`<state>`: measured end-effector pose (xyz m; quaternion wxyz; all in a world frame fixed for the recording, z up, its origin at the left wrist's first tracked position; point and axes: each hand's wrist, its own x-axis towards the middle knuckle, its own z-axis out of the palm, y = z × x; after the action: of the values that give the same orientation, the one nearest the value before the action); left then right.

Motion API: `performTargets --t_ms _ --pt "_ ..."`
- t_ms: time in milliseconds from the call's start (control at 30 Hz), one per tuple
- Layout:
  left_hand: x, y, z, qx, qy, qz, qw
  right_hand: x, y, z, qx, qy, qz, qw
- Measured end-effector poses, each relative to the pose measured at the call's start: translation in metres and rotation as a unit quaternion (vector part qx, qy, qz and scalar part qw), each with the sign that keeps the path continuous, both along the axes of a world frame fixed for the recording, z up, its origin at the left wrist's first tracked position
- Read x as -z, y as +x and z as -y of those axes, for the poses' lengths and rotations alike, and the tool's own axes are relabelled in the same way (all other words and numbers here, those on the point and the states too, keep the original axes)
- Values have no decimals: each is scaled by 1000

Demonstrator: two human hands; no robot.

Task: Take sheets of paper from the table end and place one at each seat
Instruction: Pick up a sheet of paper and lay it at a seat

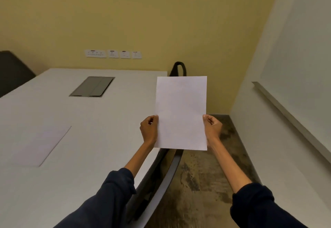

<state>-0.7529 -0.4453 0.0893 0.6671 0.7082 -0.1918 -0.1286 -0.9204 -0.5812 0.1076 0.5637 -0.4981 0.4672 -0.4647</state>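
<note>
The person holds one sheet of paper (180,113) upright in the air, just past the table's (100,138) right edge, left hand (149,129) and right hand (212,126) each pinching a side edge. Another sheet (42,145) already lies on the table, left of the held one. Seats remain to serve; no containers show.

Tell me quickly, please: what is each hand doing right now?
Left hand: closed, pinching the left edge of the white paper sheet.
Right hand: closed, pinching the right edge of the same sheet.
</note>
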Motion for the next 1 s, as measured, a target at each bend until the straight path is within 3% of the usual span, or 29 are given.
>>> performTargets --t_ms 500,800,1000 --pt "33 56 -66 -269 5 -88 959 29 164 23 -314 20 -75 946" --pt "83 108 -126 -352 44 -147 923 78 266 -15 -432 10 -163 887" --pt "122 108 -146 -371 88 -212 900 112 288 -30 -513 22 -253 820"
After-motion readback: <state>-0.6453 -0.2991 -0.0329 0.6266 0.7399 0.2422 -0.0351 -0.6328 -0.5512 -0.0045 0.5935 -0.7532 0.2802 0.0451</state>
